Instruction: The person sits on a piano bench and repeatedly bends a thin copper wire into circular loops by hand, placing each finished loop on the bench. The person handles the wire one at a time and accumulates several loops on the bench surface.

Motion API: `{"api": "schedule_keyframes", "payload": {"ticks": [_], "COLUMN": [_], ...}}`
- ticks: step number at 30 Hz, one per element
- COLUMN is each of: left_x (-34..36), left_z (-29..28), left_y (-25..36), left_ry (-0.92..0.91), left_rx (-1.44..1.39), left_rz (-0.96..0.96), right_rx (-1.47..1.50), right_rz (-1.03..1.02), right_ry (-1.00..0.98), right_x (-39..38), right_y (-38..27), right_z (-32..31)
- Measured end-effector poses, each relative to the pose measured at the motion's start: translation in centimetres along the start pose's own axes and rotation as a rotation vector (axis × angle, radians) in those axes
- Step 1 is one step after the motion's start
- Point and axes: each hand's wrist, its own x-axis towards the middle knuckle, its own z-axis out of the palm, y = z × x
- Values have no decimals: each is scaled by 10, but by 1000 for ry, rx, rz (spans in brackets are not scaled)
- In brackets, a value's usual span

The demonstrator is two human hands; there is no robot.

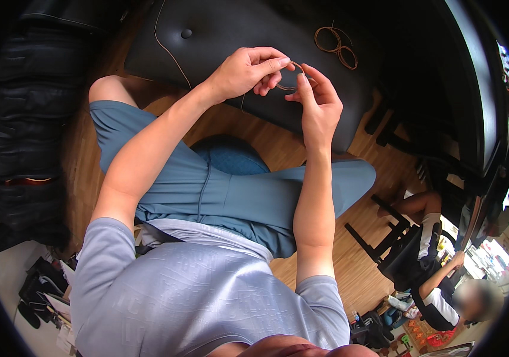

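Observation:
A small loop of thin brown cord [284, 88] is held up between my two hands, over a black padded bench top. My left hand [251, 72] pinches it between thumb and forefinger, its other fingers curled. On the opposite side, my right hand [320, 100] has thumb and fingertips closed on the same loop. Part of the cord is hidden behind the fingers, and whether it is leather or wire I cannot tell. Beyond my right hand, two joined coils of similar cord [326, 39] lie on the bench.
A loose strand [168, 52] runs across the left side of the black padded bench top [230, 24]. Black leather-like goods [22, 125] stand at far left. A blue round seat [236, 156] is between my knees. At lower right another person [439, 297] sits by a black chair [400, 253].

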Motion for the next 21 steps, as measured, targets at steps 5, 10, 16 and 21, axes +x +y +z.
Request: {"api": "schedule_keyframes", "payload": {"ticks": [5,10,16,21], "left_x": [-1,-3,-3,-4], "left_z": [-4,-7,-14,-17], "left_y": [3,11,10,15], "left_ry": [2,59,74,109], "left_rx": [84,174,-134,-317], "left_rz": [39,108,86,108], "right_rx": [123,145,259,111], "right_rz": [0,-25,3,204], "right_ry": [2,14,-27,-590], "right_x": [3,1,0,-11], "right_y": [-3,-6,-7,-14], "right_z": [-9,-9,-11,-23]}}
